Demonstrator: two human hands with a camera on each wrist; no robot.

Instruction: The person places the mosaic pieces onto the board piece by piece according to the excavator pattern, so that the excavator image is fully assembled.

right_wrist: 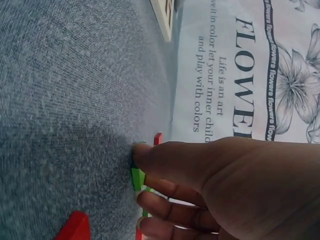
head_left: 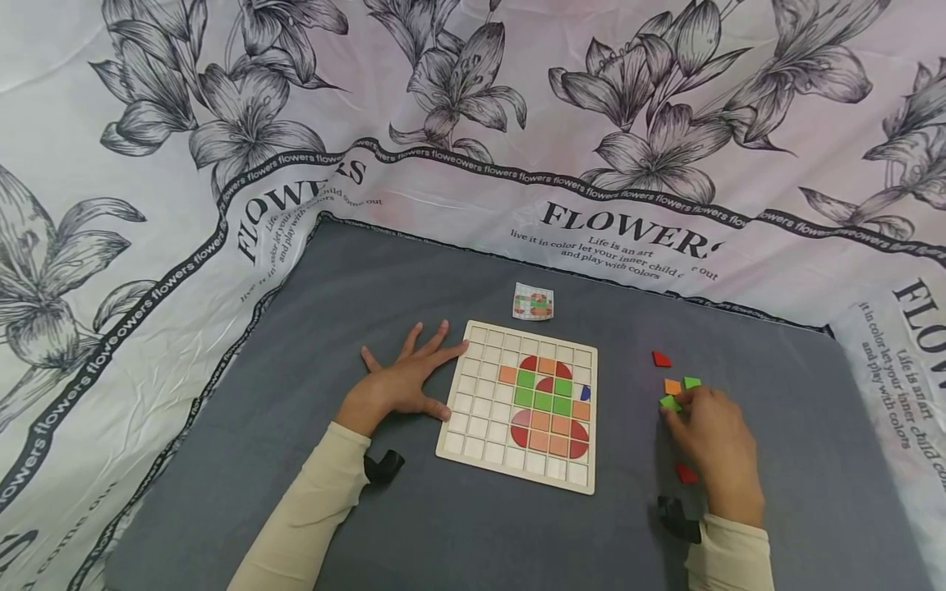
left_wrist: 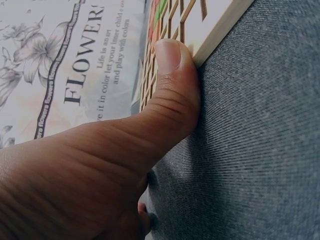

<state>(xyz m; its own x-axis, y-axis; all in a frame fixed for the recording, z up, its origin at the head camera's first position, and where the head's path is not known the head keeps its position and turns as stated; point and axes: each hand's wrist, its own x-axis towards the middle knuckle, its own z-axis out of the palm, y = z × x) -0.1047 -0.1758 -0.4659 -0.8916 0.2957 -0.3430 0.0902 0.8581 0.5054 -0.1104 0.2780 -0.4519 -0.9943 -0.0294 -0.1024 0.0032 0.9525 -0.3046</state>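
My left hand (head_left: 402, 382) lies beside the wooden grid board (head_left: 473, 443) with fingers spread, index fingertip and thumb at its left edge. In the left wrist view the thumb (left_wrist: 170, 85) presses on the board's rim (left_wrist: 220, 35). Red, orange and green tiles fill part of the grid, and a blue piece (head_left: 585, 392) sits near its right side. Right of the board, my right hand (head_left: 717, 443) pinches a green tile (head_left: 670, 403) close over the table; the same green tile (right_wrist: 138, 177) shows under the thumb in the right wrist view.
Around the right hand lie an orange tile (head_left: 672, 387), another green tile (head_left: 692, 382) and red pieces, one red piece (head_left: 661, 359) farther back and one red piece (head_left: 686, 474) nearer. A small pattern card (head_left: 533, 302) lies behind the board on the grey cloth (head_left: 296, 328).
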